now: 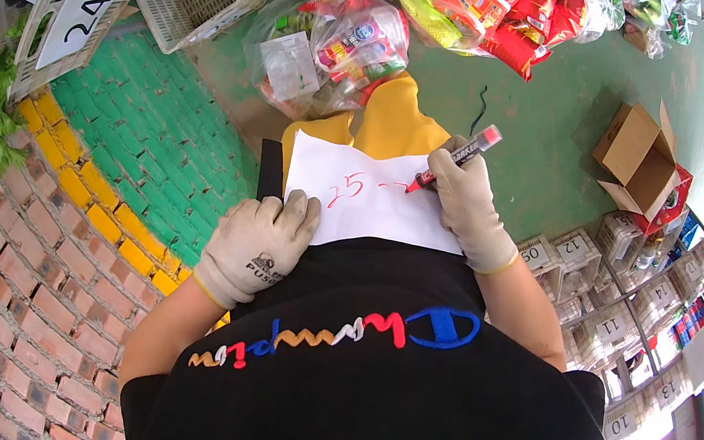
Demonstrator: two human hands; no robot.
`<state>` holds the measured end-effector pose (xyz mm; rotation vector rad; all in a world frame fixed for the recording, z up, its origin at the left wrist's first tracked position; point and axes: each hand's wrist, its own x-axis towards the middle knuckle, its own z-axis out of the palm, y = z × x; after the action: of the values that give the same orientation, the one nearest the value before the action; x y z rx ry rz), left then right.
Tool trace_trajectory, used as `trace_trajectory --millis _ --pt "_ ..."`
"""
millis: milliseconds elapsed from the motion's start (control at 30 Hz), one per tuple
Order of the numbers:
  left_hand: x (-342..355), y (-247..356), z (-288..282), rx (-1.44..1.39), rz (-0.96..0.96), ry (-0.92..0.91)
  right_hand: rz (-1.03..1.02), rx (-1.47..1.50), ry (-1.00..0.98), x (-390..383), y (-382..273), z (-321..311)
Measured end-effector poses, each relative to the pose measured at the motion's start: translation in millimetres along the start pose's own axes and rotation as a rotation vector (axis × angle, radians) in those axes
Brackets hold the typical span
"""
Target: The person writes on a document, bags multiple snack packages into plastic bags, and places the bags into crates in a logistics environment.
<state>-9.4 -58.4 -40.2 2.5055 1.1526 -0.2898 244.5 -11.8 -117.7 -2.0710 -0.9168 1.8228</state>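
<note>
We have the white sheet (370,223) in the middle of the scene, just beyond the black shirt (362,388), with red strokes (347,190) running from its left side toward the right. Our right grip (466,197) is closed around the red-and-dark marker (471,150), its red tip at the right end of the writing and its barrel leaning far and right. Our left grip (260,247) lies over the sheet's near left corner. The underside is hidden, so we cannot tell whether that corner is pinched or only pressed, nor how firm a backing the paper has.

To write cleanly, we do best to draw the paper taut toward the left, since its far edge bows and slack paper probably dents under the tip. We should press lightly and let the ink do the work, resting the heel of the right grip near the right edge as a second anchor. We should match the height of the strokes on the left and leave some margin at the right. Gloves (478,235) likely dull the feel, so slow strokes suit us better than quick ones, with the fabric held clear of wet ink
</note>
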Motion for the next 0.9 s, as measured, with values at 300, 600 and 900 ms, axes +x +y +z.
trace_trajectory --millis 300,600,900 --pt "10 0 -6 0.006 0.048 0.031 -0.255 0.373 0.039 -14 -58 -16" --pt "12 1 -3 -0.084 0.011 0.014 -0.057 0.2 -0.23 -33 -56 34" --pt "9 -1 -2 -0.121 -0.043 -0.038 -0.197 -0.144 -0.296 -24 -44 45"
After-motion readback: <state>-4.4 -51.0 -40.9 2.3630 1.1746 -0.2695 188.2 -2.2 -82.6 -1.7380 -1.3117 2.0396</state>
